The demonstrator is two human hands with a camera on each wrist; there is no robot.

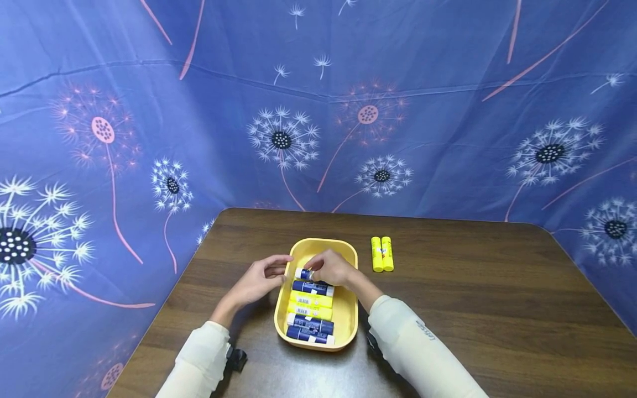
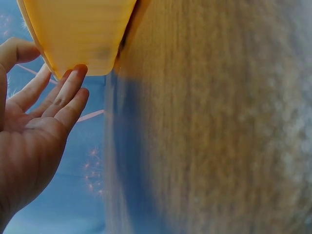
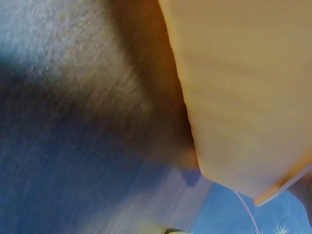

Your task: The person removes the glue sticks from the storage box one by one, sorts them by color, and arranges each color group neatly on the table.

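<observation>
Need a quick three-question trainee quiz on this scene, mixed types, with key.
1. Pick one: the tube in the right hand is (a) red, (b) blue with a white end, (c) all yellow.
2. How many yellow tubes lie on the table outside the tray?
3. True or false: the left hand is holding a tube.

Key: 1 b; 2 two; 3 false, it touches the tray's outside.

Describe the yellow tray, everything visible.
Yellow tray, plastic-looking, rectangular with rounded corners, open-topped, with raised walls. It sits on the brown table, long sides running front to back. Blue tubes and yellow tubes lie crosswise inside. The left hand touches its left side; the right hand reaches in.
</observation>
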